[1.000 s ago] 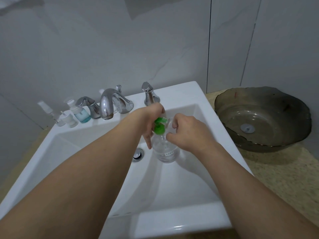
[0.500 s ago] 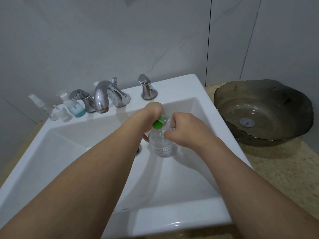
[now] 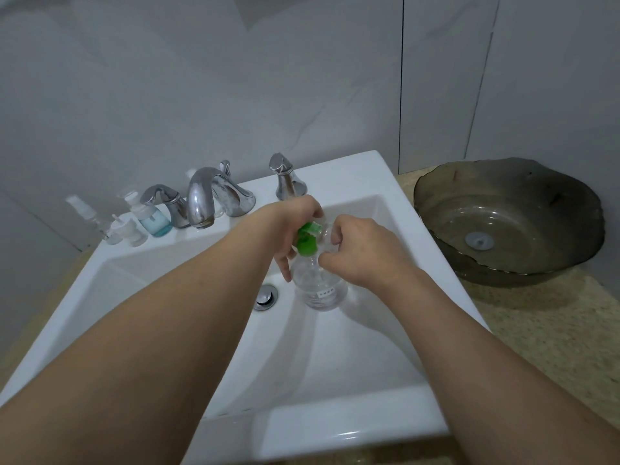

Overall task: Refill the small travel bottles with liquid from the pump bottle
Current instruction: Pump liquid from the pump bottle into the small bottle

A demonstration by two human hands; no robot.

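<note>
Left hand (image 3: pixel 295 226) grip on green pump of clear pump bottle (image 3: pixel 318 283), small white label unreadable; right hand (image 3: pixel 362 250) clutching small clear bottle (image 3: pixel 327 231).

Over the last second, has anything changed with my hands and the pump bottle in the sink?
Hardly anything. The left hand still holds the green pump head of the pump bottle, and the right hand still holds something clear at the nozzle. The bottle stays upright in the white sink. Only the camera shifted slightly.
</note>
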